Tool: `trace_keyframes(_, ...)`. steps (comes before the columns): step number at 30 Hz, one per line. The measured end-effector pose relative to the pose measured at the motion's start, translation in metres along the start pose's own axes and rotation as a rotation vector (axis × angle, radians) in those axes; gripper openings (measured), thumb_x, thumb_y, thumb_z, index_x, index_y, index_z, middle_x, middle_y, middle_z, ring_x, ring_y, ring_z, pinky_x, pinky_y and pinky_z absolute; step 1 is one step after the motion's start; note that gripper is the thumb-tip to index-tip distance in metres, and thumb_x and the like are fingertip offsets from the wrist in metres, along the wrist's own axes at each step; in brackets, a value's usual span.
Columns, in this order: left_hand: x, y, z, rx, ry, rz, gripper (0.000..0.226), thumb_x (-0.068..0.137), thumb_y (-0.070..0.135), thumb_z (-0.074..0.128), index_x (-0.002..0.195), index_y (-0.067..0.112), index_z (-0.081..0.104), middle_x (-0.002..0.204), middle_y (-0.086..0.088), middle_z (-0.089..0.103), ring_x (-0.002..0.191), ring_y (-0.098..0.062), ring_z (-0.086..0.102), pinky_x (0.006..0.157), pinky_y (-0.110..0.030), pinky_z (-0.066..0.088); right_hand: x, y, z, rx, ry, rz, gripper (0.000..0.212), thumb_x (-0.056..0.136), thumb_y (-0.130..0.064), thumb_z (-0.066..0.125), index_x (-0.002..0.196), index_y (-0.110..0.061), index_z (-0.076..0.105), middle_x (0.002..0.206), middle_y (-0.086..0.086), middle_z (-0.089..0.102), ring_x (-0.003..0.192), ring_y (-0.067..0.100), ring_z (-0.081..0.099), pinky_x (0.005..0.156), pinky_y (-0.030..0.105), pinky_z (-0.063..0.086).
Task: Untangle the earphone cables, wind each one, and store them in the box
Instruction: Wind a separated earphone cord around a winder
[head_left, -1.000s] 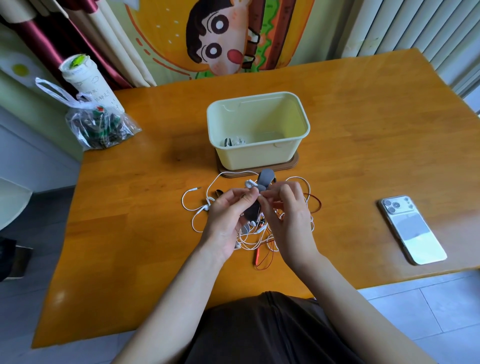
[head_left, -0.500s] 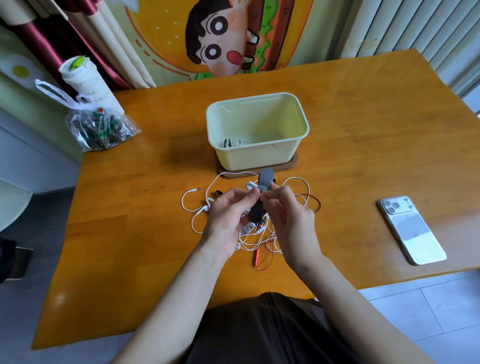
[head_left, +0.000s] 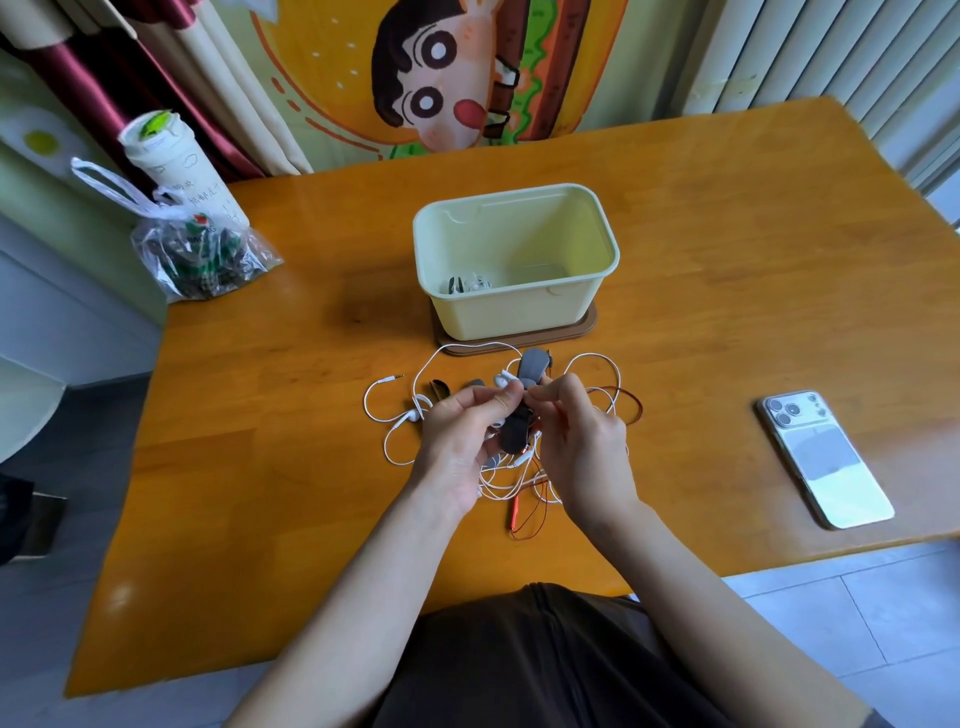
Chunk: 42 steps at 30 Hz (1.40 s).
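Note:
A tangle of white earphone cables (head_left: 415, 415) lies on the wooden table in front of the pale yellow box (head_left: 519, 312). A thin red cable (head_left: 519, 512) is mixed into it. My left hand (head_left: 457, 447) and my right hand (head_left: 582, 447) meet over the tangle, both pinching a dark grey strap (head_left: 522, 415) and a white earbud (head_left: 501, 380) at its upper part. Inside the box, at its near left corner, sits a wound earphone bundle (head_left: 467, 285).
The box stands on a brown mat (head_left: 584, 327). A white phone (head_left: 826, 457) lies face down at the right. At the back left are a clear plastic bag (head_left: 202, 260) and a white cup (head_left: 176, 166). A small dark clip (head_left: 439, 387) lies by the cables.
Both hands have stayed over the tangle; the fingertips have shifted slightly on the grey strap, and the strap stands a bit more upright.

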<state>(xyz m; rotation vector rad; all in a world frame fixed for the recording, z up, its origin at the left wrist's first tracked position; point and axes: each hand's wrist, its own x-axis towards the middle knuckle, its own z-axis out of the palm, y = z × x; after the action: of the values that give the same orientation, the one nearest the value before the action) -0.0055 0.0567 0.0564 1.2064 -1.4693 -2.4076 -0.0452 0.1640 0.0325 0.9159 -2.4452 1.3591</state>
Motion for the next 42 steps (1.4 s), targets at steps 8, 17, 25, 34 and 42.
trace_keyframes(8, 0.002, -0.009, 0.001, -0.007, 0.053, -0.068, 0.015, 0.081, 0.017, 0.071, 0.089, 0.006, 0.066, 0.087, -0.01, 0.069, 0.087, -0.025, 0.064, 0.061, -0.028, 0.052, -0.011, 0.01, 0.007, 0.013, -0.029, 0.037, 0.005, 0.086, -0.002, 0.057, 0.09, 0.0, 0.057, 0.078, 0.01, 0.07, 0.061, 0.018, 0.068, 0.053, 0.001, 0.041)
trace_keyframes(17, 0.003, 0.001, -0.004, -0.016, -0.142, 0.055, 0.024, 0.072, 0.02, 0.07, 0.093, 0.01, 0.065, 0.083, -0.002, 0.073, 0.083, -0.015, 0.07, 0.07, -0.024, 0.056, 0.004, 0.005, -0.007, 0.169, -0.045, 0.104, 0.011, 0.087, -0.01, 0.061, 0.093, -0.001, 0.058, 0.098, -0.005, 0.061, 0.093, -0.003, 0.058, 0.063, -0.001, 0.044)
trace_keyframes(25, 0.002, 0.006, -0.005, -0.008, -0.175, 0.146, 0.03, 0.069, 0.023, 0.07, 0.095, 0.009, 0.063, 0.083, -0.002, 0.071, 0.078, -0.015, 0.069, 0.066, -0.024, 0.055, 0.016, -0.008, -0.02, 0.227, -0.096, 0.16, 0.011, 0.086, -0.014, 0.065, 0.094, -0.007, 0.06, 0.095, -0.01, 0.061, 0.092, -0.008, 0.056, 0.063, 0.001, 0.045)
trace_keyframes(34, 0.0, 0.008, -0.003, 0.109, -0.13, 0.199, 0.03, 0.067, 0.021, 0.073, 0.095, 0.012, 0.067, 0.086, -0.003, 0.072, 0.084, -0.018, 0.069, 0.067, -0.024, 0.053, 0.015, -0.012, -0.021, 0.16, -0.051, 0.187, 0.008, 0.087, -0.014, 0.065, 0.091, -0.013, 0.058, 0.095, -0.004, 0.062, 0.081, 0.001, 0.06, 0.065, 0.005, 0.048)
trace_keyframes(42, -0.004, 0.012, -0.003, 0.035, -0.151, 0.173, 0.033, 0.064, 0.024, 0.072, 0.093, 0.009, 0.066, 0.084, -0.006, 0.071, 0.078, -0.018, 0.068, 0.07, -0.026, 0.055, 0.019, -0.01, -0.027, -0.069, -0.104, -0.004, 0.008, 0.089, -0.014, 0.062, 0.089, -0.007, 0.058, 0.081, 0.005, 0.056, 0.064, 0.021, 0.055, 0.054, 0.028, 0.044)
